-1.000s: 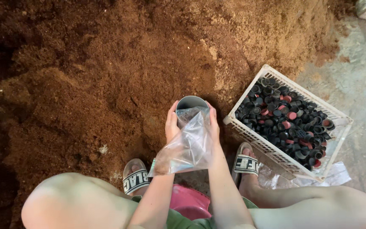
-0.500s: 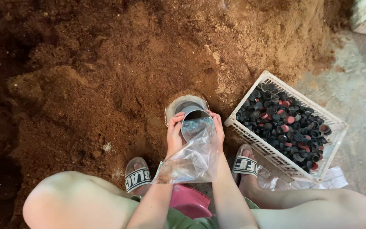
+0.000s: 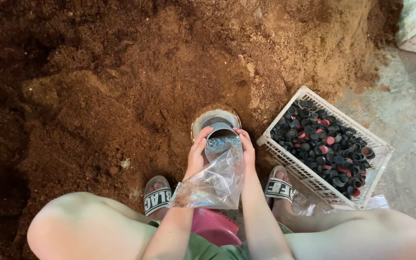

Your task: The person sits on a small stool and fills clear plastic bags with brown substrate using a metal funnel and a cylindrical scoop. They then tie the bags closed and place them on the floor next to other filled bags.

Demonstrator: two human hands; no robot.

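Both hands, left and right, clamped on a clear bag at its mouth. Metal cup directly ahead between them, axis pointing away toward the soil heap; hands equally near.

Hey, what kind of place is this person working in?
Probably a mushroom-growing or potting workshop: a big heap of brown sawdust-like substrate, a white crate of black and red caps, and a clear plastic bag on a bare concrete floor.

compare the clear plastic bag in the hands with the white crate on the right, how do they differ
The clear plastic bag is soft, see-through and crumpled; the white crate is rigid, opaque and slatted. The bag is held up by the left hand and right hand; the crate rests on the ground. The crate holds dark and red caps; the bag looks empty. Both are containers.
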